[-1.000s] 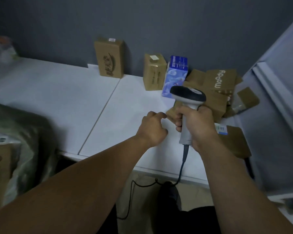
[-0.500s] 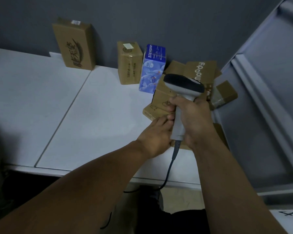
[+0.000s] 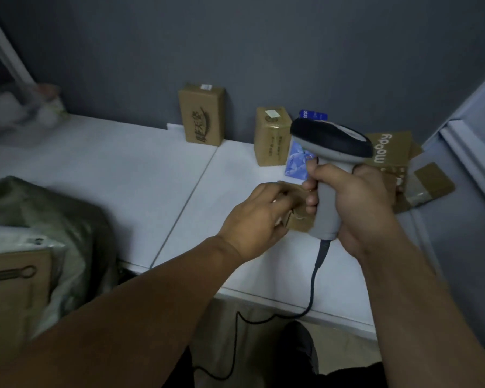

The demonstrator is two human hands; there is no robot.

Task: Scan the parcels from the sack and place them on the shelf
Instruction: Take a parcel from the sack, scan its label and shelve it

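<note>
Head view: right hand [image 3: 359, 208] grip stays round scanner [image 3: 331, 141]; left hand [image 3: 255, 217] shifted left, pinching flat parcel [image 3: 298, 217]; sack [image 3: 53, 214] reappears.

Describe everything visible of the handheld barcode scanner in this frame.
The scanner is pistol-shaped, plastic-looking: pale grey handle and neck, broad black head with a grey top panel. Held upright above the white shelf, head pointing left. The right hand grips its handle; a dark cable hangs from its base past the shelf edge.
</note>
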